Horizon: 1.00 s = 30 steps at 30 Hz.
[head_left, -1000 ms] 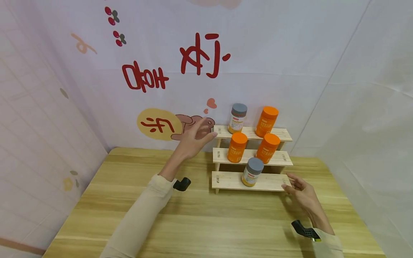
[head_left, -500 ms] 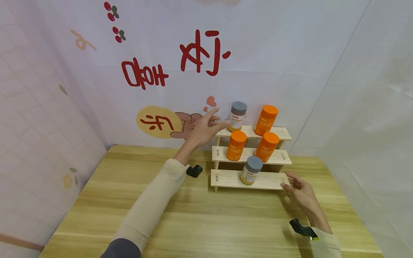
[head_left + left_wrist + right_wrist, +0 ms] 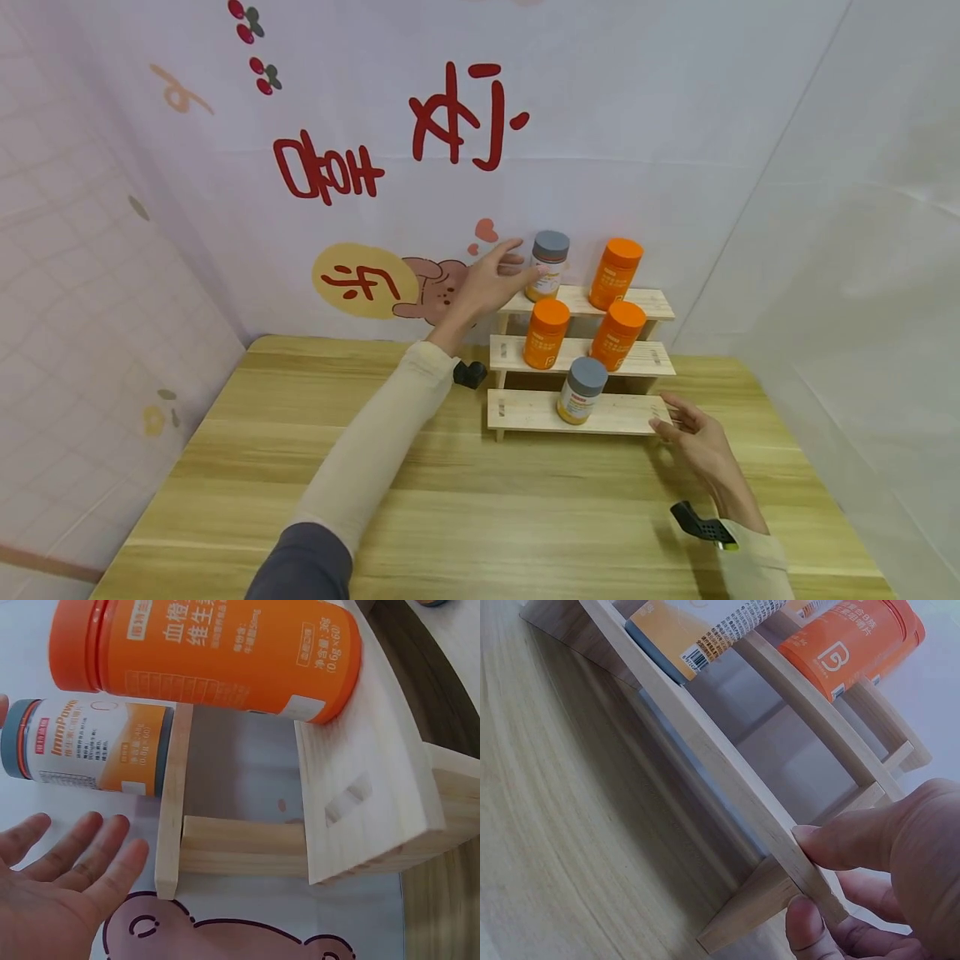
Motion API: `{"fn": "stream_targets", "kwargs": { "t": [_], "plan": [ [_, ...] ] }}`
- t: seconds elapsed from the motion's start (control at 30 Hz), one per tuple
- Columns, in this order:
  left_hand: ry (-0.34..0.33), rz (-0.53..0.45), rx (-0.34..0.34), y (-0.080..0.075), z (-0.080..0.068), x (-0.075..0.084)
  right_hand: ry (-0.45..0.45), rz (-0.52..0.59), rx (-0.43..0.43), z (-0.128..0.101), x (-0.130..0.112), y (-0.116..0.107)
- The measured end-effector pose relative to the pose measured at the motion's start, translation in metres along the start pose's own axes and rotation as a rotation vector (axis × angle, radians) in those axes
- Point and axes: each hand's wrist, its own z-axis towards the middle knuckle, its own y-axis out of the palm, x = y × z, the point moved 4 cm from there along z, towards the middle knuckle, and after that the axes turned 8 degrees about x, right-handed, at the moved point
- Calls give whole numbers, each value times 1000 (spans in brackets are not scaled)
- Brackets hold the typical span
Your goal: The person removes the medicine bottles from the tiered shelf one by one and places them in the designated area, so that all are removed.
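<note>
Head view shows the left hand raised with fingers spread and loose, its fingertips at the side of the grey-capped bottle on the top step; whether they touch it cannot be told. In the left wrist view the same fingers lie straight and open just short of that bottle, gripping nothing. The bottle stands at the left end of the top step of the wooden rack, with an orange bottle to its right on the same step.

The right hand rests at the near right corner of the rack's lowest step. In the right wrist view its thumb and a finger pinch the thin edge of that board.

Two more orange bottles stand on the middle step, and another grey-capped bottle stands on the lowest step. The rack sits at the far side of the wooden table, against a printed backdrop.
</note>
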Motion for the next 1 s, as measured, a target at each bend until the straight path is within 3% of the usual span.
{"fn": "stream_targets", "kwargs": {
  "t": [0.33, 0.6, 1.0],
  "plan": [
    [13, -77, -18, 19, 14, 4, 15, 0, 1, 3, 3, -4],
    [49, -104, 35, 32, 18, 4, 2, 28, 17, 1, -2, -7],
    [66, -95, 122, 28, 7, -2, -13, 50, 44, -4, -3, 2]
  ]
}}
